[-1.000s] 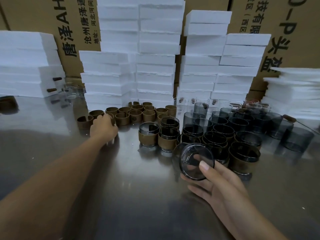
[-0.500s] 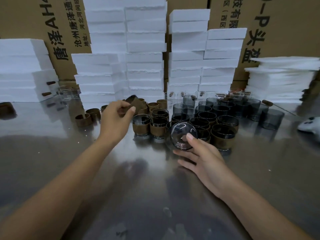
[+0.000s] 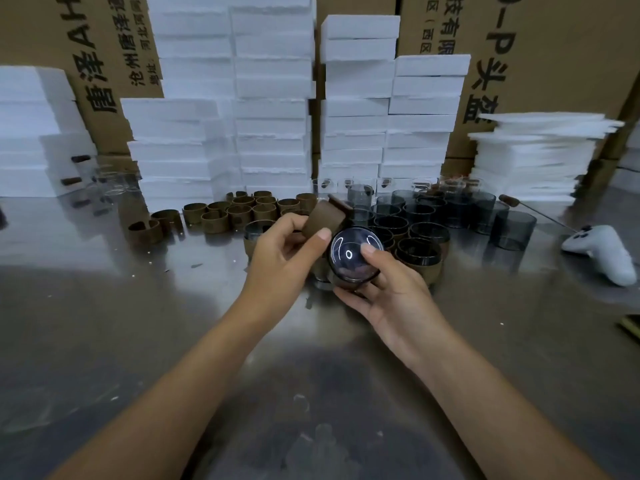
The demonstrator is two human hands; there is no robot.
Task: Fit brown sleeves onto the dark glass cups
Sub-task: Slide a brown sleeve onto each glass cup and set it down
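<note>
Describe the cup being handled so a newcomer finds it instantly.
On the steel table, find the cluster of dark glass cups. In front of it the right hand holds one cup. Only it is lifted and tipped, round end toward the camera.

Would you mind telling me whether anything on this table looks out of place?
Yes: a white game controller lies on the steel table, right of the unsleeved dark cups; it is no part of the sleeving job.
</note>
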